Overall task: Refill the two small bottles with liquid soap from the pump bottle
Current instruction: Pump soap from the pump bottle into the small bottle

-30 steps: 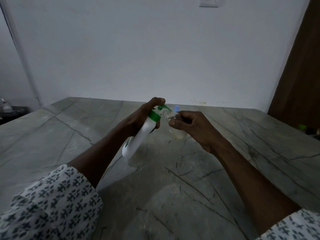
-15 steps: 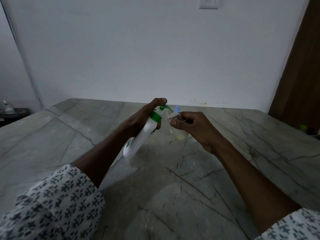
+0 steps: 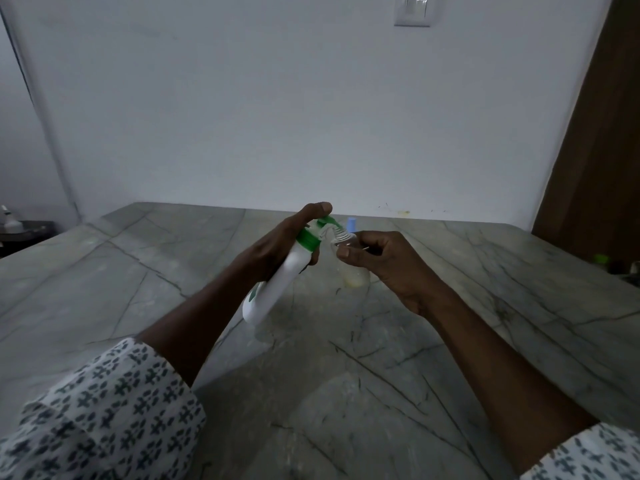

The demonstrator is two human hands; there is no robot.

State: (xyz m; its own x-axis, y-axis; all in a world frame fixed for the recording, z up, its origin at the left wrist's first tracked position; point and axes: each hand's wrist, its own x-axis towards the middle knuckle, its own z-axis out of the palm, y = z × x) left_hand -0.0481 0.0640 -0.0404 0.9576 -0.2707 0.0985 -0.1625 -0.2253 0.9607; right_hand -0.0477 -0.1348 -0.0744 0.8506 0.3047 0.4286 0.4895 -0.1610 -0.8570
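My left hand (image 3: 277, 244) grips a white pump bottle (image 3: 277, 289) with a green collar and green pump head, tilted up to the right above the table. A finger of that hand lies on top of the pump head. The green nozzle points into the open threaded neck of a small clear bottle (image 3: 353, 271), which my right hand (image 3: 384, 265) holds by its upper part. Pale yellowish soap sits in the small bottle's bottom. Just behind the two hands a small light-blue object (image 3: 351, 224) pokes up, mostly hidden; I cannot tell what it is.
The grey veined stone table (image 3: 346, 375) spreads all around the hands. A white wall stands behind it, and a brown wooden door (image 3: 602, 150) is at the right. Small dark items with a green cap (image 3: 601, 259) sit at the right edge.
Both hands with the two bottles have stayed nearly still, nozzle at the small bottle's neck. The view has shifted slightly.
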